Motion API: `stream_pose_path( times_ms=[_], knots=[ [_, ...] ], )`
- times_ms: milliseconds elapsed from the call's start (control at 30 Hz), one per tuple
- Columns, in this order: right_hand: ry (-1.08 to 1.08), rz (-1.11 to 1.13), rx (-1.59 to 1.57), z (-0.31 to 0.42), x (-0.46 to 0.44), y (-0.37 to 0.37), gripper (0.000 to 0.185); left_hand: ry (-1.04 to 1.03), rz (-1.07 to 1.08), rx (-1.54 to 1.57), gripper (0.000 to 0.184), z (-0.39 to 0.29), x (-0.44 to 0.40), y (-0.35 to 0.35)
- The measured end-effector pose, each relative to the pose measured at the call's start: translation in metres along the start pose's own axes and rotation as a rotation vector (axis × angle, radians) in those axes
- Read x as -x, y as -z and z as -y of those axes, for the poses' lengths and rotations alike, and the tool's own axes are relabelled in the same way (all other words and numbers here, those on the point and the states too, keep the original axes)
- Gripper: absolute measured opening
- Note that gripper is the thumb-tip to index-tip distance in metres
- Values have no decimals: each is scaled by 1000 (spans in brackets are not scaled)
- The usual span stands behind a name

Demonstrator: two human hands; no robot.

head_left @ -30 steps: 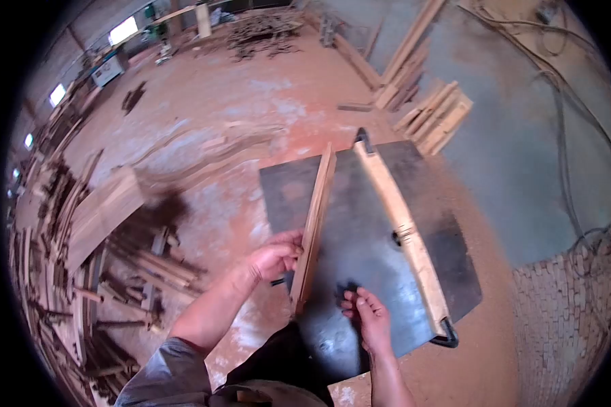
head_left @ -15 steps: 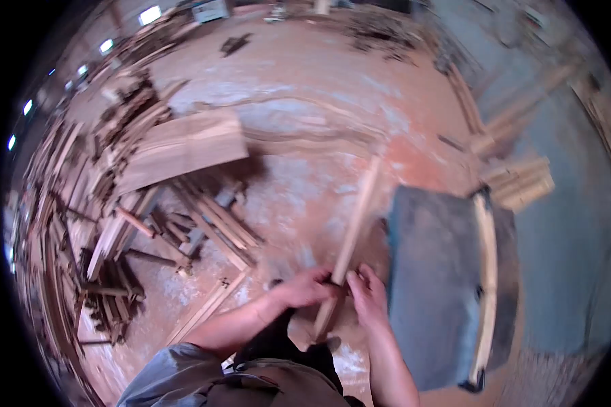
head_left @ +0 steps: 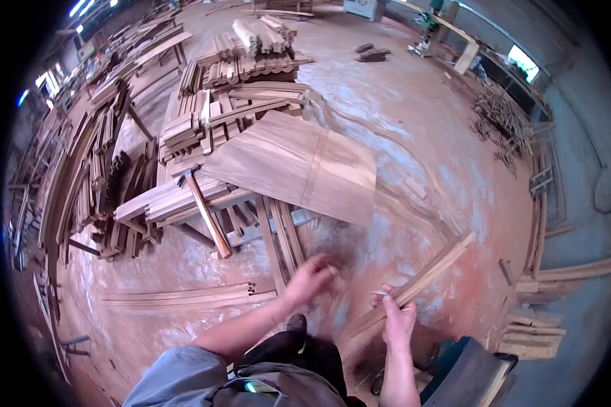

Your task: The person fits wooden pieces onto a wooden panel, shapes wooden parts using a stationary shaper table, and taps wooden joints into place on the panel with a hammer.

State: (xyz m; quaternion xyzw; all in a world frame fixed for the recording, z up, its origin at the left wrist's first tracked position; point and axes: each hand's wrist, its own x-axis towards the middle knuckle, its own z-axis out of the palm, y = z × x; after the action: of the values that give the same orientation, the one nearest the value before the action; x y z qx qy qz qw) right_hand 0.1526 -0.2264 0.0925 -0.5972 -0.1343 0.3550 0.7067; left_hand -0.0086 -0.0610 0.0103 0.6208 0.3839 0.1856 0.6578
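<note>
My right hand [head_left: 398,322] is closed around a long wooden strip [head_left: 431,268], which slants up to the right over the floor. My left hand [head_left: 310,279] is off the strip, to its left. Its fingers are loosely bent and slightly blurred, with nothing visible in them. Beyond it lies a hammer [head_left: 209,218] with a wooden handle, its head resting on a stack of planks [head_left: 173,202]. A wide wooden panel [head_left: 299,166] lies on the stacked wood beside the hammer.
Long wooden strips [head_left: 183,297] lie on the floor at left, and more stacked pieces [head_left: 248,64] stand behind the panel. A dark grey box-like surface [head_left: 465,380] is close on my right. Short wooden blocks [head_left: 533,337] and a scrap heap [head_left: 499,125] lie further right.
My view has swung left, bringing the hammer and stacks nearer the middle. My left hand has let go of the wooden strip; my right hand keeps it, now tilted further right.
</note>
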Motion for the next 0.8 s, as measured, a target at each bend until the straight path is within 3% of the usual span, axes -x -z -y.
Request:
stream_pose_path(
  times_ms=[33, 100, 133, 233, 433, 567, 700, 800],
  knots=[
    [3, 2, -24, 12, -11, -8, 26, 65, -95, -94, 70, 3, -17, 23],
    [40, 22, 11, 20, -38, -10, 26, -5, -273, -900, 73, -28, -24, 52],
    [72, 62, -3, 13, -58, -2, 25, 50, -203, -939, 68, -38, -34, 65],
    [-10, 72, -37, 28, -100, -21, 23, -366, -345, -1483, 56, -27, -76, 104],
    [-451, -30, 1, -40, -240, -3, 24, -263, -203, -1720, 56, -28, -140, 154],
    [-567, 54, 195, -86, -307, 1, 34, -270, -193, -1757, 54, -20, -178, 161],
    [-806, 227, 170, -85, -347, -11, 39, -226, -133, -1774, 52, -43, -191, 153],
    [-608, 315, 187, -61, -363, -18, 40, -346, -85, -1804, 52, -85, -187, 145]
  ],
)
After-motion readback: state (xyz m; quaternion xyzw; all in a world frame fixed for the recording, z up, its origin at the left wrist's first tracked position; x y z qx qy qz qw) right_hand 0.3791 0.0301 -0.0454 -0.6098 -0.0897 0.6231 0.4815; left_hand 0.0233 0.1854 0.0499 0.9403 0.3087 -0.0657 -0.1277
